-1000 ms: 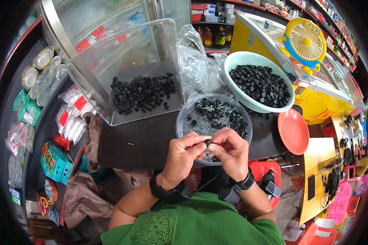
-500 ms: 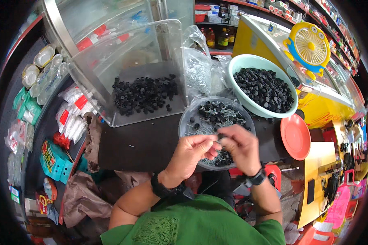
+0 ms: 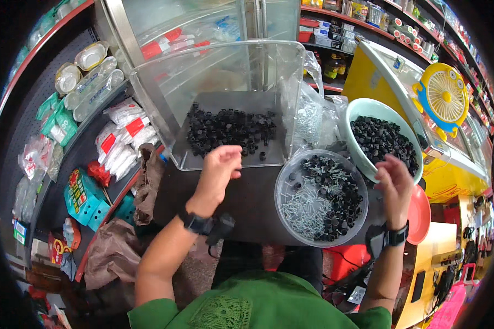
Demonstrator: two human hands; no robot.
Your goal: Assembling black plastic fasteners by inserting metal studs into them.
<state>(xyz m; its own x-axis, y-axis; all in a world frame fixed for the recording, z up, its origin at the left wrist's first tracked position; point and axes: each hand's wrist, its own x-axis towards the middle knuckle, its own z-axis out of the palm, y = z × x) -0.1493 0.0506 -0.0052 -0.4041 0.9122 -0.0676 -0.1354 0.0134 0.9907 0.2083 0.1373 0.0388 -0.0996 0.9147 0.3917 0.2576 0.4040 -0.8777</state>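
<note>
My left hand (image 3: 220, 171) is over the front edge of a clear plastic bin (image 3: 225, 165), fingers loosely curled and apart from the thumb, with nothing visible in them. Small black round caps (image 3: 230, 129) lie scattered in that bin. At the near rim of a mint-green bowl (image 3: 350, 156) is my right hand (image 3: 395, 183), its fingers slightly bent and parted; no piece shows in it. More black parts (image 3: 380, 137) heap up in the bowl. Between the hands stands a round clear tub (image 3: 280, 205), with silver screws (image 3: 307, 211) on its left and black caps (image 3: 343, 211) on its right.
The containers stand on a dark table (image 3: 230, 203). Behind the tub is a clear plastic bag of screws (image 3: 308, 118). A red plate (image 3: 420, 219) sits right of the bowl, near a yellow toy-shaped fan (image 3: 444, 98). Shelves of packaged goods (image 3: 118, 134) curve along the left.
My hands were together over the tub, fingers pinched at a small dark part. They have separated: the left moved left to the bin, the right moved right to the bowl. The view has shifted.
</note>
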